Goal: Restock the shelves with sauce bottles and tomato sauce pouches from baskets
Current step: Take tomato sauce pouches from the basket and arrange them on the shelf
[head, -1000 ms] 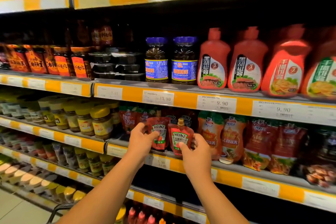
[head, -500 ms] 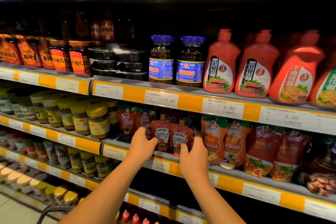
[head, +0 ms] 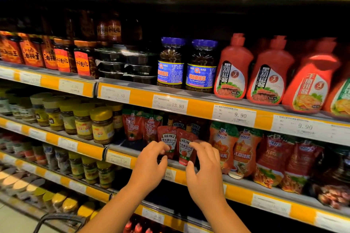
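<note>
Two Heinz pouches stand side by side at the front edge of the shelf, and both hands are right in front of them. The left Heinz pouch (head: 169, 143) is red with a brown spout cap and a white label; the right Heinz pouch (head: 186, 148) matches it, tomato picture low on its front, leaning a touch forward. More Heinz labels peek out behind them, too dark to count.

The left hand (head: 151, 162) hangs with fingers loosely curled and spread, holding nothing, its fingertips (head: 162, 149) just at the lower front of the left pouch; whether they touch I cannot tell. The right hand (head: 205, 168) is the same story: fingers curled, apart, empty, its fingertips covering the right pouch's lower edge.

Left of the pouches, the yellow-lidded jars (head: 101, 125) are blurred, their labels unreadable. The price tag (head: 169, 174) below is half hidden by the left hand. At the bottom left corner, a dark basket handle (head: 56, 217) is cut off by the frame.

Compared with half a second ago, both hands have let go: they were wrapped around the pouches' sides, and now they have drawn back slightly and opened. The pouches stand where they were set.
</note>
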Demonstrator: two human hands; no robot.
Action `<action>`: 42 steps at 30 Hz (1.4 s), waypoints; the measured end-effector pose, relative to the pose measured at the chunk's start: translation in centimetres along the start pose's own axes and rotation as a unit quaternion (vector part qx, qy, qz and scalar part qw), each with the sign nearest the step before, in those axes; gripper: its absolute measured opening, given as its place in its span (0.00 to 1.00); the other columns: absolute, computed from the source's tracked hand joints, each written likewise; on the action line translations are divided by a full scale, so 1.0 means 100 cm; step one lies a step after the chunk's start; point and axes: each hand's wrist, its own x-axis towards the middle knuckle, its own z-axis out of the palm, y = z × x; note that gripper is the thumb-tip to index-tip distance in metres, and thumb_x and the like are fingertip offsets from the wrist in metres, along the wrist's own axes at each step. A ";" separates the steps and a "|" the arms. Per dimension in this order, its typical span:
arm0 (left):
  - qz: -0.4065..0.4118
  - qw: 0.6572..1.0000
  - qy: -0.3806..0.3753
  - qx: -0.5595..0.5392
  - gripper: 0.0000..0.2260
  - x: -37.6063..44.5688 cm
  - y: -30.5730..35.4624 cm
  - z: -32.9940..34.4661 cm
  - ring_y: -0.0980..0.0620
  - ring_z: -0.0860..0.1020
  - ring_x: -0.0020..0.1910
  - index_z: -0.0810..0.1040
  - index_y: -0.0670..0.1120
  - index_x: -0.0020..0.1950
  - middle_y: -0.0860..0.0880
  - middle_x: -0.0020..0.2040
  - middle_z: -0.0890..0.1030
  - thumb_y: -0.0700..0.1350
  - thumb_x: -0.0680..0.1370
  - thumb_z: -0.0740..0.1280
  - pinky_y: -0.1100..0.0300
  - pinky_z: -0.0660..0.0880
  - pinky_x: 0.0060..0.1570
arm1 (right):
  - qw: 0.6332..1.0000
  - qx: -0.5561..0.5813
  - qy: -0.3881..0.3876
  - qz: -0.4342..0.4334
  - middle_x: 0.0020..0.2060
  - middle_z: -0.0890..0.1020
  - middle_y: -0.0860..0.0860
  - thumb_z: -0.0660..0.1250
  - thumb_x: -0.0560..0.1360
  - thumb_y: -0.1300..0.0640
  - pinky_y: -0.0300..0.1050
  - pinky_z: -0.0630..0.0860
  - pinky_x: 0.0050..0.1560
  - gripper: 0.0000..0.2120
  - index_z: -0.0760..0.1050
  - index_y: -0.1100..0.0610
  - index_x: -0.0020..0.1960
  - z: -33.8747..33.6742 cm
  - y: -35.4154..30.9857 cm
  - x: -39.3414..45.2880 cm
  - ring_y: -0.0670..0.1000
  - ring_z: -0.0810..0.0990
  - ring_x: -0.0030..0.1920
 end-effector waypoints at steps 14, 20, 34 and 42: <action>-0.015 0.993 -0.079 0.085 0.12 0.007 -0.004 0.002 0.54 0.76 0.49 0.73 0.59 0.67 0.55 0.57 0.66 0.55 0.83 0.64 0.56 0.79 0.47 | 0.969 -0.181 -0.164 -0.044 0.64 0.73 0.43 0.57 0.84 0.45 0.51 0.72 0.62 0.18 0.68 0.45 0.73 0.014 -0.008 0.001 0.52 0.71 0.64; -0.026 0.984 -0.141 0.110 0.16 0.022 0.000 0.004 0.48 0.77 0.55 0.73 0.55 0.72 0.52 0.55 0.69 0.55 0.84 0.62 0.56 0.75 0.51 | 0.951 -0.228 -0.206 -0.025 0.65 0.73 0.48 0.54 0.85 0.47 0.55 0.71 0.61 0.18 0.69 0.46 0.73 0.018 -0.004 0.014 0.58 0.75 0.61; -0.014 0.976 -0.185 0.113 0.17 0.048 -0.002 0.012 0.45 0.80 0.56 0.77 0.57 0.70 0.47 0.61 0.80 0.51 0.81 0.63 0.53 0.79 0.54 | 0.945 -0.188 -0.265 0.044 0.61 0.78 0.54 0.55 0.84 0.39 0.53 0.74 0.53 0.24 0.67 0.49 0.75 0.025 0.010 0.034 0.60 0.78 0.60; -0.020 0.969 -0.199 0.146 0.21 0.053 -0.008 0.018 0.41 0.78 0.61 0.72 0.57 0.75 0.45 0.67 0.77 0.52 0.81 0.64 0.50 0.79 0.59 | 0.940 -0.168 -0.290 0.065 0.62 0.78 0.55 0.53 0.84 0.43 0.53 0.75 0.55 0.21 0.68 0.51 0.73 0.031 0.018 0.046 0.59 0.78 0.59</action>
